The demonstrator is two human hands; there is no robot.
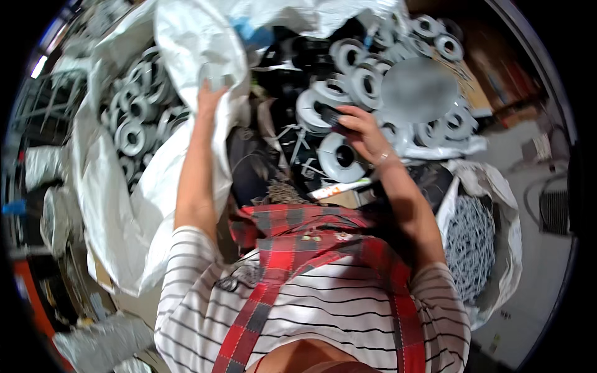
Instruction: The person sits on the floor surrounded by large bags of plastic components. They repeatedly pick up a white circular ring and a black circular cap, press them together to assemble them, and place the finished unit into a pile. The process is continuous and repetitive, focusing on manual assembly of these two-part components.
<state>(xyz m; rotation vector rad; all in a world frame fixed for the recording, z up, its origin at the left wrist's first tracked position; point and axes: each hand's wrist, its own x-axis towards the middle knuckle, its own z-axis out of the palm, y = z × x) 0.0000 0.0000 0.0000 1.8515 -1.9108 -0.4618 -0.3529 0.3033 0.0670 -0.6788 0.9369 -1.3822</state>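
My left hand (212, 98) reaches forward over the white woven sack. Its fingers are closed on a pale grey plastic part (214, 76), blurred against the white cloth. To the right, my right hand (365, 132) pinches a small black plastic part (329, 115) above the pile. Just under that black part lies a grey flanged ring (310, 112). Nearer to me, another grey ring with a dark centre (336, 166) rests close to my right wrist.
On the left, the open white sack (152, 230) holds several grey rings (132, 137). More rings (364, 84) and black parts (311, 53) are heaped ahead. At the right stands a white bag (510, 248) full of thin grey pieces (471, 248). A wire rack (46, 102) stands far left.
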